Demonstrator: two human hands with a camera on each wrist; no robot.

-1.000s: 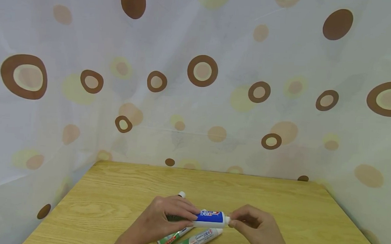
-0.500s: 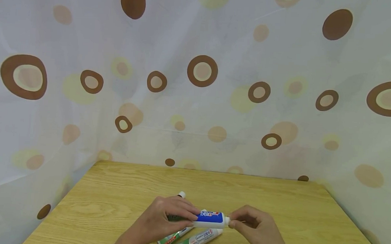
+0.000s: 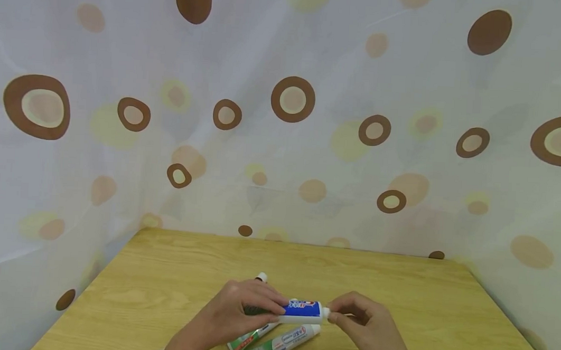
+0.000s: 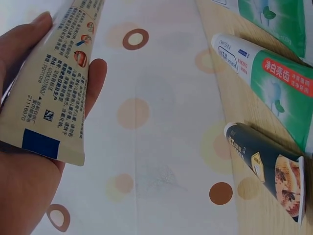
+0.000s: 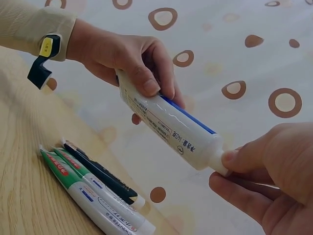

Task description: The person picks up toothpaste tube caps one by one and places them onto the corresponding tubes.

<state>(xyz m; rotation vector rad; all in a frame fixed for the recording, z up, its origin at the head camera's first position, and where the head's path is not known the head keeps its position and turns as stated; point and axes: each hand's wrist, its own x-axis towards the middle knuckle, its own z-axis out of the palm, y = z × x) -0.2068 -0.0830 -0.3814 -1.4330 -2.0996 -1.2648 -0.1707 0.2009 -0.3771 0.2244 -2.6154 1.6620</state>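
Note:
A blue and white toothpaste tube (image 3: 304, 309) is held level above the table, its capped end to the right. My left hand (image 3: 235, 310) grips its body, thumb below and fingers on top. With thumb and fingertips my right hand (image 3: 370, 325) pinches the white cap (image 5: 220, 163), which sits at the tube's neck. The left wrist view shows the printed back of the same toothpaste tube (image 4: 54, 83) in the left palm. Beneath the hands lie two green and white toothpaste tubes, one nearer the front (image 3: 278, 346), and a dark toothpaste tube (image 4: 264, 166) partly hidden behind the left hand.
The wood-grain table (image 3: 185, 260) spreads out around the tubes. A pale curtain (image 3: 243, 157) with brown and cream dots rises at its back and along both sides. A band with a small dark clip (image 5: 46, 58) is on the left sleeve.
Both hands keep their hold on the toothpaste tube and its cap. The head view has shifted very slightly; otherwise little differs.

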